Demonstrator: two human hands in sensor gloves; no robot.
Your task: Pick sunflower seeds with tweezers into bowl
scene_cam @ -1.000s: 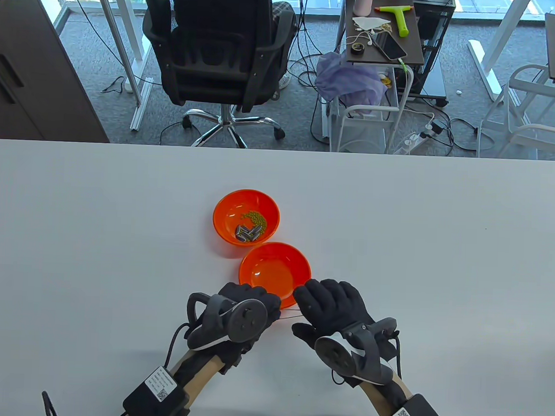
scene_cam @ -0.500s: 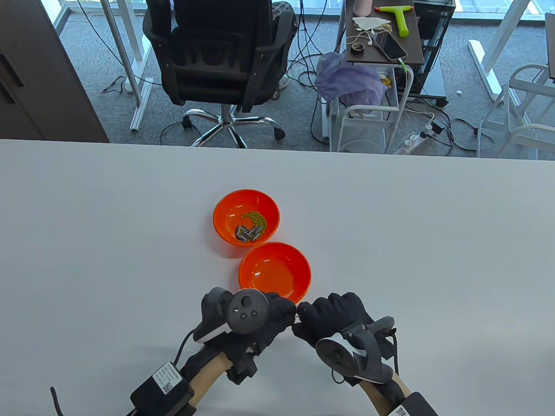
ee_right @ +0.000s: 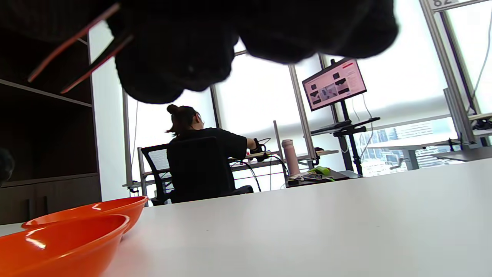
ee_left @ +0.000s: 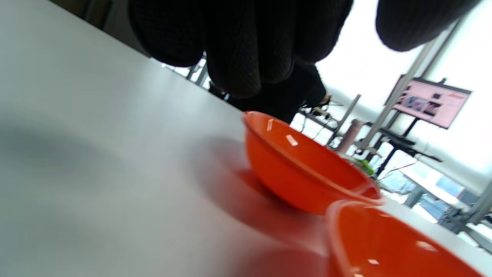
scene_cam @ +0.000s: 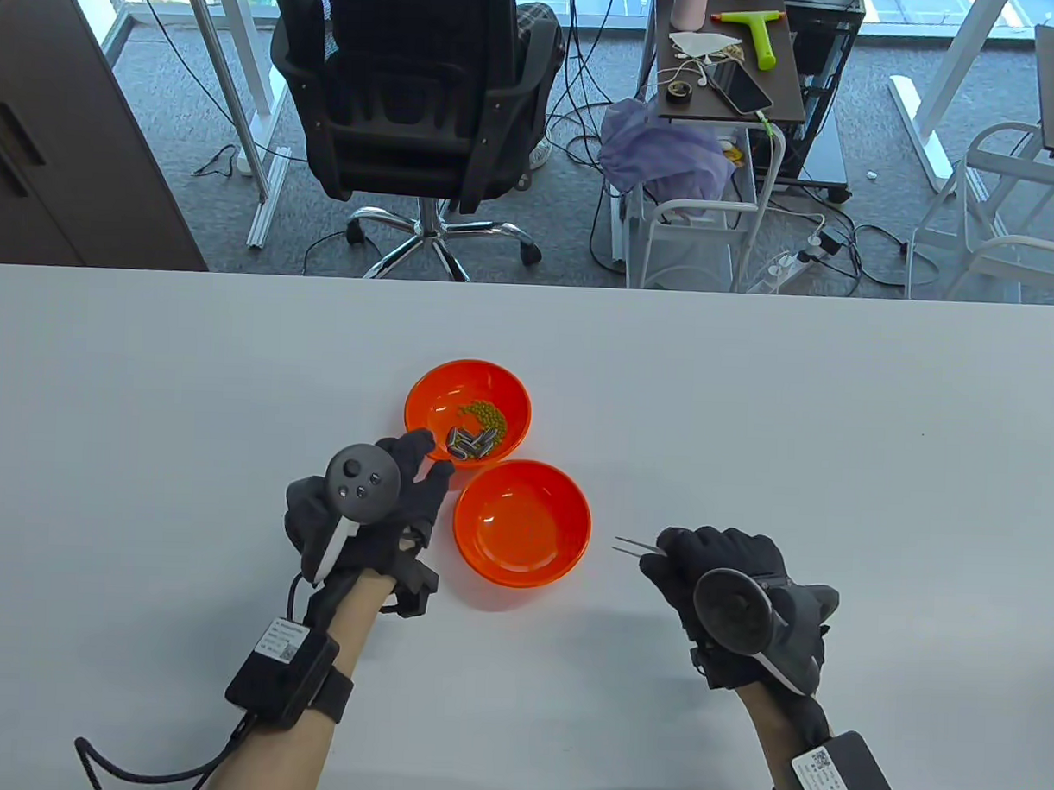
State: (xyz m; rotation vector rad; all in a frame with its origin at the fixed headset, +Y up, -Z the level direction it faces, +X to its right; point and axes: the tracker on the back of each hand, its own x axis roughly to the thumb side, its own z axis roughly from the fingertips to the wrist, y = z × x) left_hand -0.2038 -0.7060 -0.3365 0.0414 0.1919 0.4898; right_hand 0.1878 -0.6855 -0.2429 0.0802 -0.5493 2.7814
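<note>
A: Table view: what changed in the last second?
B: The hands met in front of the near bowl (scene_cam: 522,523); now they're apart. The right hand (scene_cam: 728,583) pinches the tweezers (scene_cam: 636,548), tips pointing at nine o'clock. The left hand (scene_cam: 376,506), fingers spread, reaches to the far bowl (scene_cam: 468,410)'s rim at seven o'clock.
A: And the seeds?
B: The sunflower seeds (scene_cam: 471,443) lie in the far bowl beside green beans (scene_cam: 483,413).
A: Left wrist view?
B: Fingers (ee_left: 238,50) hang loose above the table (ee_left: 96,161), holding nothing.
A: Right wrist view?
B: Tweezers (ee_right: 80,50) at eleven o'clock, tips apart. Picking can probably begin.
</note>
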